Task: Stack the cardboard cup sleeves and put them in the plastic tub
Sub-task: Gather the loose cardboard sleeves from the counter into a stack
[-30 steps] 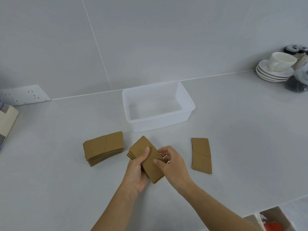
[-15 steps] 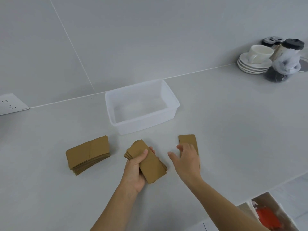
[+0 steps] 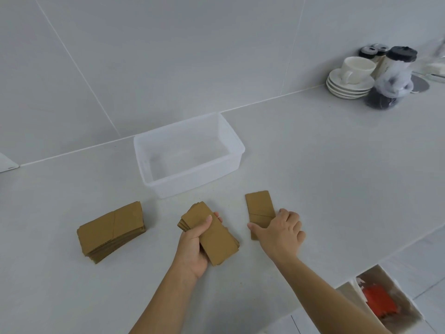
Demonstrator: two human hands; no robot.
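Sleeves [image 3: 212, 235] sit gripped in the left hand [image 3: 192, 247]; the right hand [image 3: 280, 231] lies flat, fingers spread, on a single sleeve [image 3: 259, 207] near the tub [image 3: 237, 147].

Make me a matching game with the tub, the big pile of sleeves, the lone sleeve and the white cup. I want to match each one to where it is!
Things:
1. tub
2. big pile
3. lone sleeve
4. cup

Places:
A. on stacked saucers, far right
B. under the right hand's fingers
C. far left on the counter, untouched
D. behind the sleeves, by the wall

Pairs: 1-D, 2-C, 3-B, 4-A
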